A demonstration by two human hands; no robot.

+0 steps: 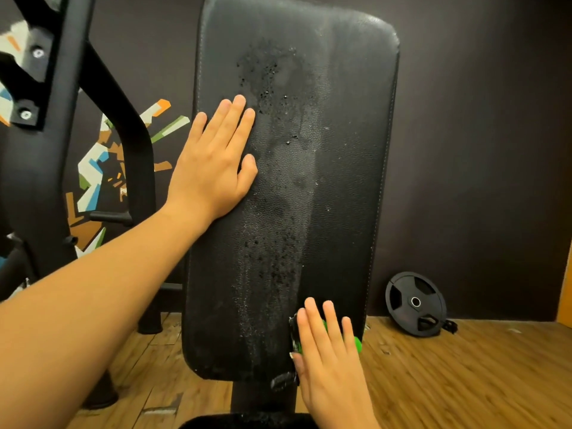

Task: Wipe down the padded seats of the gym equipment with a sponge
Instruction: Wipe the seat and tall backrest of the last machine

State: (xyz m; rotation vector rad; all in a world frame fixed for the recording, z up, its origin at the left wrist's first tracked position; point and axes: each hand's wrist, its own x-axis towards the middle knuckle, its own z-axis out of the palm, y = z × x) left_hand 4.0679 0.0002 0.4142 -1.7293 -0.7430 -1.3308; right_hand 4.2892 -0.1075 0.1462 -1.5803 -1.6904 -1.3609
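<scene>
A tall black padded backrest [349, 156] stands upright in front of me, with a wet, streaked band down its middle. My left hand [213, 159] lies flat against the pad's upper left edge, fingers straight. My right hand [328, 357] presses a green sponge [357, 344] with a dark scouring side against the pad's lower right corner, fingers straight over it. Most of the sponge is hidden under the hand. A sliver of the black seat pad [247, 422] shows at the bottom edge.
A black machine frame [46, 144] rises on the left before a dark wall with a colourful mural [102, 168]. A black weight plate [414, 303] leans on the wall at the right. The floor [464, 382] is wooden.
</scene>
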